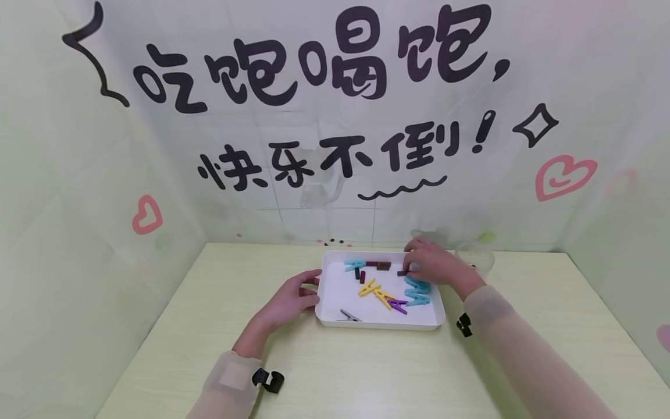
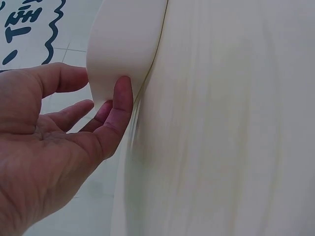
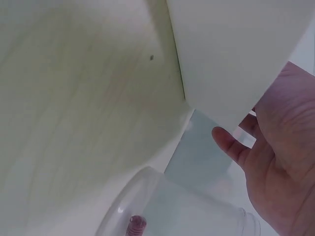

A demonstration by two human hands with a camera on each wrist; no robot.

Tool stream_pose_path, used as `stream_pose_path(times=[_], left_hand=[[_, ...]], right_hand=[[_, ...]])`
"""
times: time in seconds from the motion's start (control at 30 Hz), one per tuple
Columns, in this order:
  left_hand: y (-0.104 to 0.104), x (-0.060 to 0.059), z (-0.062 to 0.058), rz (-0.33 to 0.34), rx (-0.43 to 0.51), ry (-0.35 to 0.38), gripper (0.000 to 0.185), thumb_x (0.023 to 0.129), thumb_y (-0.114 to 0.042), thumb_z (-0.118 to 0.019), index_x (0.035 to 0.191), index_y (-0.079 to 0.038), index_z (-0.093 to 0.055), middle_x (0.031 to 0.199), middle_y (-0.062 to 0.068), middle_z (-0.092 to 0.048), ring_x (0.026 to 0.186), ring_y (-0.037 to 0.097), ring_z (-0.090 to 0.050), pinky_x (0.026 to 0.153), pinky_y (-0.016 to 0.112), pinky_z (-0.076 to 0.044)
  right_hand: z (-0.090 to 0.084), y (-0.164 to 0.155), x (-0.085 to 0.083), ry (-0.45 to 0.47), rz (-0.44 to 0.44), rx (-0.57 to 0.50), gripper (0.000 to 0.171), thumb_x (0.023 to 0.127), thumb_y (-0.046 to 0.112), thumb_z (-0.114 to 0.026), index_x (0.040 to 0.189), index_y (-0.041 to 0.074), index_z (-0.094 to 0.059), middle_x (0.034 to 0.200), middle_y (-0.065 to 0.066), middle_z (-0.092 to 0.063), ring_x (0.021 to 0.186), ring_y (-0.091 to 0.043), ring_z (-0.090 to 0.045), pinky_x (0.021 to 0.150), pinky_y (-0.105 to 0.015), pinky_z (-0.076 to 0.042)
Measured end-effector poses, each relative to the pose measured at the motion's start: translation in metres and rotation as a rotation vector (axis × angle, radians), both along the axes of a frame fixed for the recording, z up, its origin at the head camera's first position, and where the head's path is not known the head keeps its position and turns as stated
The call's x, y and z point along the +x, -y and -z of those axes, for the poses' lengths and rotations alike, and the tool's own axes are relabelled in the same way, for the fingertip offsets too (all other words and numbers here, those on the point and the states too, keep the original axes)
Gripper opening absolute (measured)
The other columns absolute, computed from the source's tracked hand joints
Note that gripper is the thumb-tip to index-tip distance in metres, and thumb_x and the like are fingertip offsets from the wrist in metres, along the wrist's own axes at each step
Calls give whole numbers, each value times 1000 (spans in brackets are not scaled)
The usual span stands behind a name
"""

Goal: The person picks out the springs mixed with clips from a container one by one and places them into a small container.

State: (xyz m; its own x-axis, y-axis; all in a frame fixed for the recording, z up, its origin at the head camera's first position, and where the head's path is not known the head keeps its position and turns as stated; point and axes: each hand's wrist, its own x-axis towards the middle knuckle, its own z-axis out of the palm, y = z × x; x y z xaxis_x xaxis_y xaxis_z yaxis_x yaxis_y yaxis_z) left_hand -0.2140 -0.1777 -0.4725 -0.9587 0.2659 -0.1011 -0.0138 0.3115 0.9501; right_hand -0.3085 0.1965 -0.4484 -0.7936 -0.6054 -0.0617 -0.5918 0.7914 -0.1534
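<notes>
A: The pale wooden table (image 1: 366, 372) held a white tray (image 1: 335, 317) — her left hand (image 1: 290, 299) lay against its left wall, fingers relaxed, nothing gripped.

B: And the right hand (image 1: 431, 265) was over the tray's far right corner, fingertips pinching a dark maroon clothespin (image 1: 402, 272).

A: Judging by that, best to keep the tray braced and lift the peg straight up — the teal clothespins (image 1: 417, 291) sat just beside it.

B: A clear plastic cup (image 1: 475, 256) stood near, behind the tray.
</notes>
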Motion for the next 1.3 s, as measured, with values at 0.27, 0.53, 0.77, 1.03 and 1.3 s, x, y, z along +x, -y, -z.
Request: stream_pose_path(times=[0.27,0.53,0.77,1.03,1.3], left_hand=[[-1,1,0,-6,0,0,63,99,6,-63,158,2,-44,142,21,-55,109,29,-65,89,38,-62],[-1,0,-1,-14,-5,-2,62,99,5,-63,158,0,-45,142,20,-55,108,28,-65,89,39,-62],[-1,1,-2,-8,-2,1,62,99,5,-64,158,1,-45,141,20,-56,107,27,-65,88,38,-62],[-1,1,-2,-12,-15,0,62,99,4,-65,158,-1,-46,142,19,-57,106,26,-64,88,39,-62],[-2,1,-2,-14,-15,2,62,99,5,-65,158,-1,-46,142,19,-56,105,25,-65,87,38,-62]], right_hand=[[0,1,-2,-11,-12,-19,10,96,26,-82,105,22,-81,136,-15,-64,132,-39,-51,115,-62,-40],[-16,-4,0,-47,13,-92,7,95,22,-80,102,20,-79,127,-11,-65,121,-33,-56,109,-54,-47],[-32,-12,7,-56,49,-175,8,94,18,-80,102,18,-78,125,-11,-67,126,-37,-57,110,-57,-47],[-46,-28,14,-119,61,-226,9,92,15,-81,100,16,-77,113,-6,-67,109,-30,-58,98,-51,-53],[-57,-49,23,-160,82,-259,8,92,14,-80,100,14,-77,111,-8,-67,108,-33,-58,96,-53,-53]])
